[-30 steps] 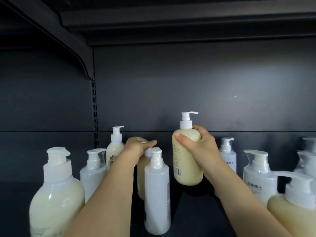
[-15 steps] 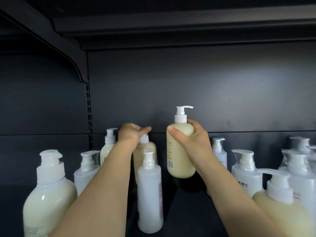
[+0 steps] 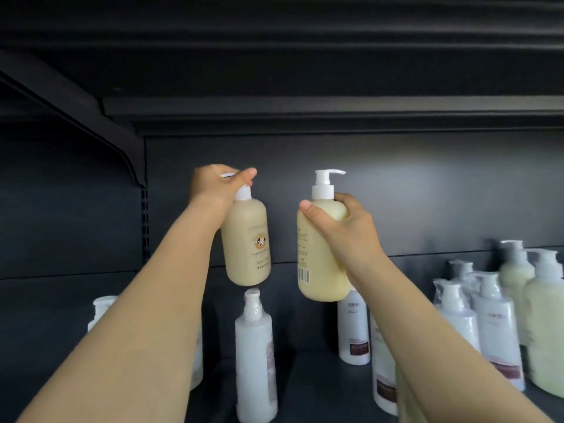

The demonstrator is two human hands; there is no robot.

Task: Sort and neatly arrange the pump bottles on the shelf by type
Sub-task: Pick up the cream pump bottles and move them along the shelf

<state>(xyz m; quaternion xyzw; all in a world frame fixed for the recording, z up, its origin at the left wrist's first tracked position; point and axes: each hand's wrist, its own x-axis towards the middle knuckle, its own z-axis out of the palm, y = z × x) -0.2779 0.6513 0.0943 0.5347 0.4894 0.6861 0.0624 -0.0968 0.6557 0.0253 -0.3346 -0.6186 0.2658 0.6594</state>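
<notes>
My left hand [image 3: 218, 184] grips the white pump top of a cream-coloured bottle with a round cartoon label [image 3: 246, 242], which hangs tilted in the air above the shelf. My right hand [image 3: 341, 227] wraps the shoulder of a second cream bottle with a barcode [image 3: 317, 261], held upright and lifted beside the first. The two bottles are apart, a hand's width between them. Below them a tall white pump bottle [image 3: 255, 361] stands on the dark shelf [image 3: 317, 386].
Several white and pale yellow pump bottles [image 3: 500, 325] crowd the shelf at the right. A white bottle [image 3: 353, 328] stands behind my right forearm, another [image 3: 102, 309] behind my left arm. The upper shelf and its bracket [image 3: 122, 141] hang overhead.
Both hands have risen, each lifting its cream bottle off the shelf. The left bottle now hangs by its pump top. The camera has tilted so the shelf bottles sit lower in view.
</notes>
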